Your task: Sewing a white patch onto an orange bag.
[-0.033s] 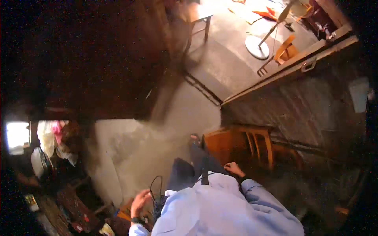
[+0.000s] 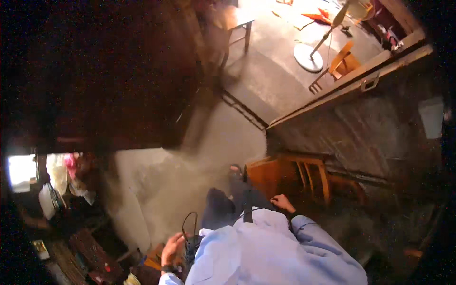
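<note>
My left hand (image 2: pixel 172 249) hangs low beside my body, its fingers loosely apart, with a dark band at the wrist. A thin black cable loop (image 2: pixel 191 219) rises right next to its fingertips; I cannot make out whether they touch it. My right hand (image 2: pixel 283 203) is at my right side, fingers curled in, with nothing visible in it. Nearest to it is a brown wooden chair (image 2: pixel 324 183) with a slatted back. My dark trouser legs (image 2: pixel 219 206) show between the hands, above the grey concrete floor (image 2: pixel 166 190).
Ahead, a raised threshold (image 2: pixel 244 111) crosses a doorway into a brighter room. In there stand a white round-based stand (image 2: pixel 308 58), a wooden chair (image 2: pixel 346 62) and a table (image 2: pixel 240 23). A dark door panel (image 2: pixel 361 121) with a metal handle is on the right. Clutter (image 2: pixel 95 254) fills the lower left.
The view has shifted very slightly, and my left hand sits a little lower. My right hand and the furniture look nearly the same.
</note>
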Demonstrator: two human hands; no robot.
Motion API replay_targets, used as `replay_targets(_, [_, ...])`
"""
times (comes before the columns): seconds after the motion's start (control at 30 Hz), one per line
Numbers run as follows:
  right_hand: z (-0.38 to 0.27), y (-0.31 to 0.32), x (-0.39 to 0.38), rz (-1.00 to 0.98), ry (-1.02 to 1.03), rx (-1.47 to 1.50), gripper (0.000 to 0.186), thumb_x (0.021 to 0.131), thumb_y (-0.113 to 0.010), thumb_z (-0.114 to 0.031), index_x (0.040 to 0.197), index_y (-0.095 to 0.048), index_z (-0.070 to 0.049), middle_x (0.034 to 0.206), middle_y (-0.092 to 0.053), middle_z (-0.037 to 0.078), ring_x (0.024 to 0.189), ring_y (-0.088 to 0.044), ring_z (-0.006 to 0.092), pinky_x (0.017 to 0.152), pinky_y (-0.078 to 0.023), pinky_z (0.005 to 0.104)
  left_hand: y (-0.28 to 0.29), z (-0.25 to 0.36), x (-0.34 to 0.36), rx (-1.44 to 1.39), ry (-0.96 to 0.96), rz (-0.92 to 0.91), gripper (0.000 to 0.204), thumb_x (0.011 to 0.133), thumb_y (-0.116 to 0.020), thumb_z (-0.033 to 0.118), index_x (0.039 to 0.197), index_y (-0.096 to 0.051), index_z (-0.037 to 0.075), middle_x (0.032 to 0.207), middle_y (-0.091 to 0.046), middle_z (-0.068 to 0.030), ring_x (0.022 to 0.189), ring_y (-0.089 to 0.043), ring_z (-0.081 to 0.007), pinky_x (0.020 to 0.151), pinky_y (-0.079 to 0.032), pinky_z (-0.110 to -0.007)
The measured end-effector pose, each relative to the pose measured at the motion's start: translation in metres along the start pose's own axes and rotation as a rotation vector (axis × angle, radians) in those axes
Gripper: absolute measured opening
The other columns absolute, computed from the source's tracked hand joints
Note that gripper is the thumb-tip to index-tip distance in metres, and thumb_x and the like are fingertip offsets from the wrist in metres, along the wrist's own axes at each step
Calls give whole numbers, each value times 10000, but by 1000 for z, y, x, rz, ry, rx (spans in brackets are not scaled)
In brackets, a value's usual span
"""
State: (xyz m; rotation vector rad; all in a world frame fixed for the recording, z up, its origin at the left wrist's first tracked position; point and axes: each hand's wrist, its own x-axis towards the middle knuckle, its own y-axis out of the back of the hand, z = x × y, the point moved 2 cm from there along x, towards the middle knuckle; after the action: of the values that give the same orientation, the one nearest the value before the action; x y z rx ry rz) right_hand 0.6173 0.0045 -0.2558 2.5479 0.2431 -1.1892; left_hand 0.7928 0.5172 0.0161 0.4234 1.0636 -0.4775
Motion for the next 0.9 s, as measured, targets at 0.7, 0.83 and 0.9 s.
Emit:
replay_targets(0.7, [-278,269,231,206,140,194,275,947,-605,-199,1045,-690,43,816,-690,58,683,-638,141,579,-506,294,38,352,182,183,-179,-124,412,1016,-483,321,1247,-595,-2,1214,-637,-126,1108,-588,-254,979,-442,-352])
replay_targets(0.83, [-318,351,252,324,51,498,258,960,-616,-212,1081,-686,4,814,-667,24,658,-614,109,565,-502,267,37,429,224,314,-265,-168,406,1019,-473,329,1228,-601,5,1194,-640,-132,1088,-592,-262,964,-447,-354])
replay_targets(0.9, [-296,388,262,397,-14,746,213,961,-618,-198,1058,-689,-22,797,-645,17,631,-589,97,540,-488,249,37,466,247,404,-306,-185,404,1021,-469,334,1219,-604,8,1184,-641,-135,1077,-593,-267,957,-450,-355])
